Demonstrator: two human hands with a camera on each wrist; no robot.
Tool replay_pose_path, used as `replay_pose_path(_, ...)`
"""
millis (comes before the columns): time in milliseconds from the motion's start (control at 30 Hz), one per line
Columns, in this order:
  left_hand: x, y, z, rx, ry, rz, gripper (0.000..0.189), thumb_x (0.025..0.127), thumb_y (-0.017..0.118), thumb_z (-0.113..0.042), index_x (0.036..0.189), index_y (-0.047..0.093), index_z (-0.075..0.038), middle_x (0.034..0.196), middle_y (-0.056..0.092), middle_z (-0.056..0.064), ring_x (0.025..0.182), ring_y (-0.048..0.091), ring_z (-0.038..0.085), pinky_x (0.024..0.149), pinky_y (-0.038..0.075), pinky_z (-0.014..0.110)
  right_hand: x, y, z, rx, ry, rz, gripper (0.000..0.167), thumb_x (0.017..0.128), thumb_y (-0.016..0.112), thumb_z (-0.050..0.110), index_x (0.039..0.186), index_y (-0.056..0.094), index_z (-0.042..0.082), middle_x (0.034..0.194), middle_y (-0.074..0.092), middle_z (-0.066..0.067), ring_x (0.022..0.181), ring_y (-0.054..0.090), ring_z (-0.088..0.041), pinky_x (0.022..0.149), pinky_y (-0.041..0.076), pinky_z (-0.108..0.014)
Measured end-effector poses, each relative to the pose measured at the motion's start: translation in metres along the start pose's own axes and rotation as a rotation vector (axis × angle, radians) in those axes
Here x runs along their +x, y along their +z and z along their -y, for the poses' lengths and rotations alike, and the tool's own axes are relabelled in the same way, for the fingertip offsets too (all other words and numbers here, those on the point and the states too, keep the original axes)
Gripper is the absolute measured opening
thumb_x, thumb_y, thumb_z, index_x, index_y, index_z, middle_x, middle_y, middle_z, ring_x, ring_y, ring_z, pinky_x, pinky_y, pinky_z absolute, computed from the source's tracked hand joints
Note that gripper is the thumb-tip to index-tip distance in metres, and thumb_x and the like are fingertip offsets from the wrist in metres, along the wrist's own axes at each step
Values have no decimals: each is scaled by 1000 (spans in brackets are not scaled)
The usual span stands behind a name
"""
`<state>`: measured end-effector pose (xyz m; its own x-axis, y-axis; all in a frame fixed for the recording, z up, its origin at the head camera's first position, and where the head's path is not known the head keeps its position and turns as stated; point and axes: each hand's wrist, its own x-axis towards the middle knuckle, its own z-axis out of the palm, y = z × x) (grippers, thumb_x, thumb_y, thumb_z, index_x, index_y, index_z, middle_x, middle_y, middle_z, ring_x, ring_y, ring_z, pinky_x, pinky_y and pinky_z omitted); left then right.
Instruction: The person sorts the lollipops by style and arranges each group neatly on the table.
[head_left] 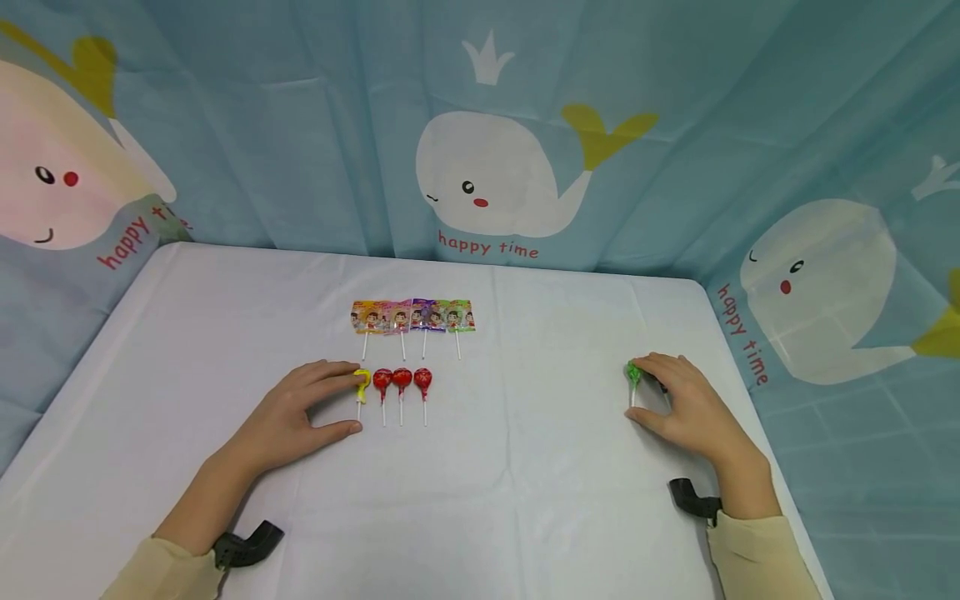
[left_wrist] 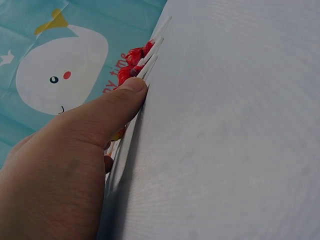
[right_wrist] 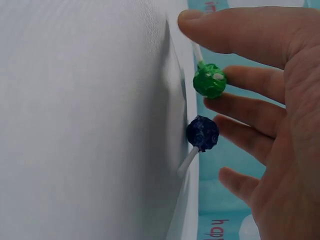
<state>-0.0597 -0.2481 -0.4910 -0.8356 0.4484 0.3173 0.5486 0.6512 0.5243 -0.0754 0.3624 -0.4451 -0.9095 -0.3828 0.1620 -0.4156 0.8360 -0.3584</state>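
My left hand (head_left: 296, 417) spans a yellow lollipop (head_left: 362, 388) lengthwise, fingertips at its candy head and thumb by the stick's end. Just right of it lie three red lollipops (head_left: 402, 380) side by side, sticks toward me. In the left wrist view, the thumb hides most of the yellow lollipop. Across the table, my right hand (head_left: 686, 408) holds a green lollipop (right_wrist: 210, 81) between thumb and fingers, the thumb near the stick's tip. A dark blue lollipop (right_wrist: 203, 133) lies beneath that hand, close to its fingertips and mostly hidden in the head view.
Behind the red lollipops, a row of several flat-wrapped lollipops (head_left: 412, 317) in orange, pink, purple and green lies on the white-covered table (head_left: 525, 467). A blue whale-print curtain (head_left: 322, 167) hangs along the back and sides. Black wrist mounts (head_left: 247, 545) sit at both cuffs.
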Motion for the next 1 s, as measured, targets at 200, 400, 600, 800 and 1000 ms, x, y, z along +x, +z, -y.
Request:
replay_pose_path(200,-1,1,1,1,-23,9,68,79,101,-32,142,74,-25,150,65,-1,141,56,30,124,34,32,4,1,4,-4,-7,-6,75,81,98,27,145,65,7,145,65,-16,138,55,-42,121,36,-63)
replay_pose_path(400,-1,1,1,2,-29,12,68,80,100,-32,142,74,-26,151,64,-2,142,55,30,125,33,33,12,2,11,6,-27,-19,73,80,99,27,143,67,7,144,66,-13,135,57,-39,116,41,-63)
replay_pose_path(600,-2,1,0,-5,-25,9,68,79,101,-32,142,74,-26,150,64,-2,141,56,30,122,35,33,20,2,17,10,-55,-24,73,80,100,27,142,67,7,143,67,-12,134,59,-38,115,42,-61)
replay_pose_path(800,-1,1,1,-6,-25,14,68,80,100,-33,143,73,-26,151,64,-2,142,55,30,126,32,33,25,4,24,34,-44,-2,73,81,99,29,143,67,8,144,67,-12,136,58,-38,115,42,-61)
replay_pose_path(1000,0,-1,-1,2,-25,12,68,80,100,-33,142,74,-26,151,64,-2,142,56,30,122,36,36,32,6,31,40,-46,15,73,83,98,31,145,66,9,146,66,-11,139,56,-37,117,41,-60)
